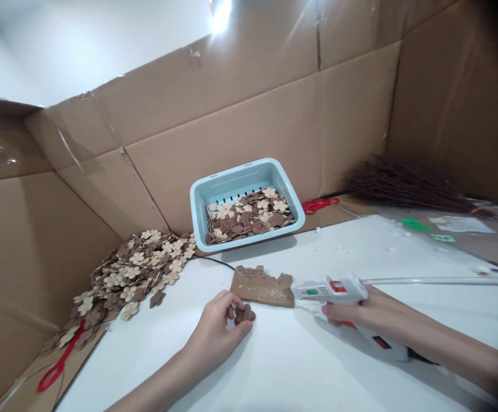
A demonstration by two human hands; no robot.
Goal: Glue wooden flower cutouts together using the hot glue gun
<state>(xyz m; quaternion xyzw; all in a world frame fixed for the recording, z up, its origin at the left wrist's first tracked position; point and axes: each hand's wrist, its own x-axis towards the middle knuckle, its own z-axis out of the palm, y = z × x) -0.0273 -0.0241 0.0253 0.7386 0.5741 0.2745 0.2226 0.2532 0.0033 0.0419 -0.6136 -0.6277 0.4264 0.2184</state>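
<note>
Between the thumb and fingers of my left hand (222, 325) is a brown flower cutout (244, 314), held low over the white board (180, 366). My right hand (355, 309) is wrapped round the handle of a white hot glue gun (330, 289), its nozzle pointing left. A clear glue stick (441, 281) sticks out of the gun's back end to the right. Just beyond my left hand lies a torn piece of cardboard (261, 289) with whitish glue smears. The gun's tip is at the right edge of this cardboard; whether they touch I cannot tell.
A light blue basket (198, 220) of brown and cream flower cutouts stands behind the board. Many more cutouts (132, 269) are heaped at left. Red scissors (317, 205) lie behind the basket's right side, and a red-handled tool (60, 366) lies front left. Dark twigs (403, 186) rest at right. Cardboard walls (240, 114) surround everything.
</note>
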